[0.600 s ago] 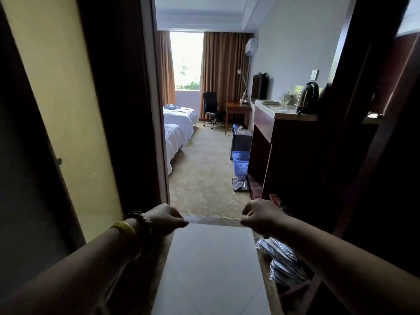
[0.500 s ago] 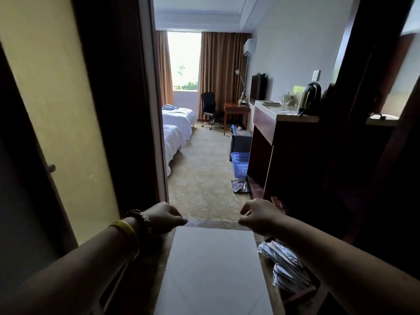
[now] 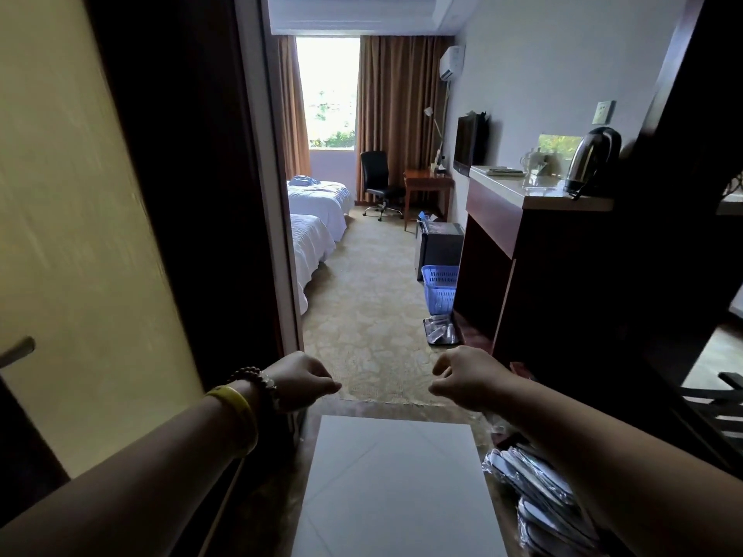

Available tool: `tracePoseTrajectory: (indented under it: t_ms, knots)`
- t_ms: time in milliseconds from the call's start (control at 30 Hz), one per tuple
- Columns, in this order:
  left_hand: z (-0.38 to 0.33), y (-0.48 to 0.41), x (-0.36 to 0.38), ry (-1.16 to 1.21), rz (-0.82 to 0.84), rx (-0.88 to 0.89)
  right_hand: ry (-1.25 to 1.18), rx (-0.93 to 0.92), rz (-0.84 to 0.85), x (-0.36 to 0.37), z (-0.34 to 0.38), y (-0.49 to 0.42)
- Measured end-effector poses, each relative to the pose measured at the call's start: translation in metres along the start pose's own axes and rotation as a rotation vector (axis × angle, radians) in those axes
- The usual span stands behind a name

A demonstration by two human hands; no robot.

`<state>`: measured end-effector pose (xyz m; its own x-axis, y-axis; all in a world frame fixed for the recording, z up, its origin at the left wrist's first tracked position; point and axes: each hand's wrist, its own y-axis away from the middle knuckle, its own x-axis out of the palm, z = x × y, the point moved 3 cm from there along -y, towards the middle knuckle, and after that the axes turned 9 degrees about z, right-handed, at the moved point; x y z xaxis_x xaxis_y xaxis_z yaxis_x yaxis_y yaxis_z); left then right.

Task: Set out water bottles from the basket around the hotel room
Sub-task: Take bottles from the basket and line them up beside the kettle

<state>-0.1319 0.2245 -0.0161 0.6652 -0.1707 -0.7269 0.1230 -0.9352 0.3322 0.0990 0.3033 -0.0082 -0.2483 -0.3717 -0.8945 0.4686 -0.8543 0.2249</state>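
A blue plastic basket [image 3: 440,288] stands on the carpet ahead, against the dark wooden cabinet [image 3: 534,275] on the right. I cannot see what is inside it. Both my arms reach forward at waist height in the entry hall. My left hand [image 3: 299,380], with a yellow band and a bead bracelet on the wrist, has its fingers curled shut and holds nothing. My right hand [image 3: 466,375] is loosely curled too, fingers slightly apart, with nothing in it. The basket is a few steps beyond both hands.
A door [image 3: 80,235] stands on my left. Plastic-wrapped packs lie by the basket [image 3: 440,330] and near my right arm [image 3: 538,500]. A kettle [image 3: 591,158] and cups sit on the countertop. Two white beds [image 3: 313,231], a desk, an office chair and a small black fridge [image 3: 440,245] are farther in.
I have moved forward a little, so the room, basket and cabinet look closer. Both hands stay held out in the same curled pose.
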Motion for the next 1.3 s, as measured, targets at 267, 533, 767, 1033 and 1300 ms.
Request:
tracePoseTrajectory:
  t_ms: [267,533,767,1033,1300]
  knots:
    - [-0.025,-0.135,-0.043,-0.003,-0.028,-0.002,0.02,-0.043,0.044,-0.037,-0.03,-0.15]
    - [-0.058,-0.273,-0.094,0.015,-0.07,-0.007,0.043,-0.044,0.024,-0.107,-0.065,-0.289]
    - [-0.059,-0.372,-0.126,-0.072,-0.03,-0.036,0.027,-0.004,0.078,-0.12,-0.08,-0.386]
    - [-0.043,-0.512,-0.18,-0.126,0.044,-0.027,0.024,0.057,0.099,-0.128,-0.08,-0.527]
    - [-0.046,-0.661,-0.269,-0.129,0.054,0.0,0.003,0.104,0.08,-0.174,-0.057,-0.684]
